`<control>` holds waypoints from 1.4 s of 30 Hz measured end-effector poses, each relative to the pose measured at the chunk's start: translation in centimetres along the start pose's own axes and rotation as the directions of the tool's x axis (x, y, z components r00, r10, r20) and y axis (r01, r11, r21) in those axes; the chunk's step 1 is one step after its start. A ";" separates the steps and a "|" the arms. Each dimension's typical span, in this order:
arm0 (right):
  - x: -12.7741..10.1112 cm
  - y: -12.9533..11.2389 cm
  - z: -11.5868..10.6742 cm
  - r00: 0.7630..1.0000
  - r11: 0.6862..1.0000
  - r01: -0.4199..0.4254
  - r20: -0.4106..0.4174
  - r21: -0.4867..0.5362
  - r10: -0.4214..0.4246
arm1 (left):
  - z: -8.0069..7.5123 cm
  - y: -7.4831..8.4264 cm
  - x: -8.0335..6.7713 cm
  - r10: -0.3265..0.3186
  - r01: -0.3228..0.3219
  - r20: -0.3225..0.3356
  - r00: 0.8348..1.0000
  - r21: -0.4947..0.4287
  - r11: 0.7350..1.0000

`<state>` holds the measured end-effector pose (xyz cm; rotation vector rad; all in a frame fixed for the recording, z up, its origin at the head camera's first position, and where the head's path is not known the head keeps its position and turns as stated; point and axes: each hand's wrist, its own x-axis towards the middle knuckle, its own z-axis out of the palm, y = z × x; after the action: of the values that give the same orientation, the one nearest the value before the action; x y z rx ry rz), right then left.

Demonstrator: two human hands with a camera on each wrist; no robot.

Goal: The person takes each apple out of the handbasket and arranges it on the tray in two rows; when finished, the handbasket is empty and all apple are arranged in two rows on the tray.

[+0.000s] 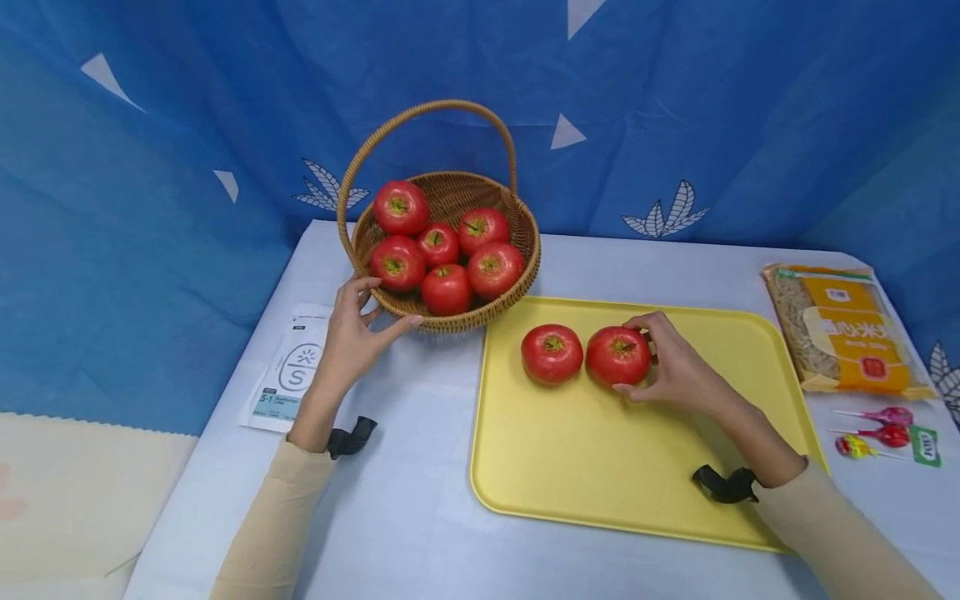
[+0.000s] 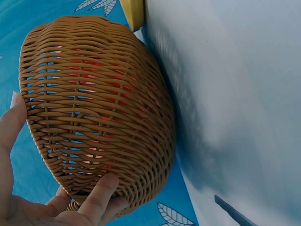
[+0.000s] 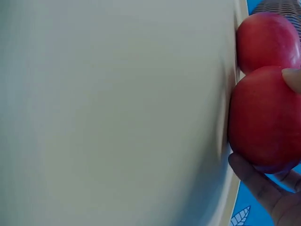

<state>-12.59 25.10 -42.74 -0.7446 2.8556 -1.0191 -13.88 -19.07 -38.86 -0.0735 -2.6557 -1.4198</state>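
Note:
A wicker basket [image 1: 520, 275] with a tall handle stands at the back of the table and holds several red apples [image 1: 447, 287]. My left hand [image 1: 352, 333] rests against the basket's [image 2: 99, 108] front left wall, fingers spread and fairly straight. On the yellow tray [image 1: 600, 467] lie two red apples side by side. My right hand [image 1: 671, 362] grips the right apple [image 1: 617, 356], fingers curled round it. The left apple [image 1: 551, 353] touches it. The right wrist view shows the held apple [image 3: 263, 117] on the tray [image 3: 117, 113], with the other apple [image 3: 265, 42] beyond.
A white leaflet [image 1: 288, 375] lies left of my left hand. At the right edge are a yellow food packet [image 1: 840, 329] and lollipops [image 1: 873, 429]. A blue cloth backdrop [image 1: 675, 108] hangs behind the table. The pale table top [image 1: 405, 500] is bare in front.

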 end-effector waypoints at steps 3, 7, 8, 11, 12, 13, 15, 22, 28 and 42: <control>-0.2 -0.2 0.2 1.000 1.000 0.000 0.005 -0.006 0.000 | -0.1 -0.1 0.0 0.005 -0.005 0.000 1.000 0.003 1.000; -0.1 -0.6 -0.1 1.000 1.000 -0.014 0.027 -0.026 0.015 | -0.2 -0.1 0.0 0.008 -0.008 -0.003 1.000 0.004 1.000; 0.0 -0.7 -0.4 0.999 0.999 -0.009 0.032 -0.039 0.010 | -0.2 -0.1 0.0 0.008 -0.008 -0.004 1.000 0.003 1.000; 0.7 -1.3 -1.5 0.999 0.996 0.039 0.030 -0.079 -0.037 | -0.2 0.0 0.0 0.012 -0.012 -0.007 1.000 0.005 1.000; 1.2 -1.6 -2.0 0.997 0.993 0.070 0.026 -0.092 -0.068 | -0.2 0.1 0.0 0.013 -0.013 -0.007 1.000 0.008 1.000; 1.8 -2.0 -2.5 0.995 0.990 0.099 0.025 -0.097 -0.097 | -0.2 0.1 0.1 0.016 -0.016 -0.008 1.000 0.012 1.000; 3.3 -3.1 -3.6 0.987 0.983 0.158 0.028 -0.088 -0.156 | -0.2 0.1 0.1 0.019 -0.019 -0.007 1.000 0.018 1.000; 10.8 -8.2 -4.9 0.952 0.955 0.298 0.078 0.002 -0.297 | -0.3 -0.1 0.1 0.001 0.000 -0.005 1.000 0.025 1.000; 17.1 -11.9 -2.8 0.928 0.940 0.333 0.150 0.071 -0.340 | -0.5 -0.3 0.0 -0.007 0.007 -0.004 1.000 0.012 1.000; 25.5 -15.6 1.4 0.885 0.940 0.340 0.322 0.042 -0.335 | -0.2 -0.2 0.2 0.010 -0.010 0.011 1.000 -0.024 1.000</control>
<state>-28.19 2.48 -30.96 -1.3121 2.5027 -0.8044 -14.10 -19.32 -38.86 -0.0968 -2.6437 -1.4530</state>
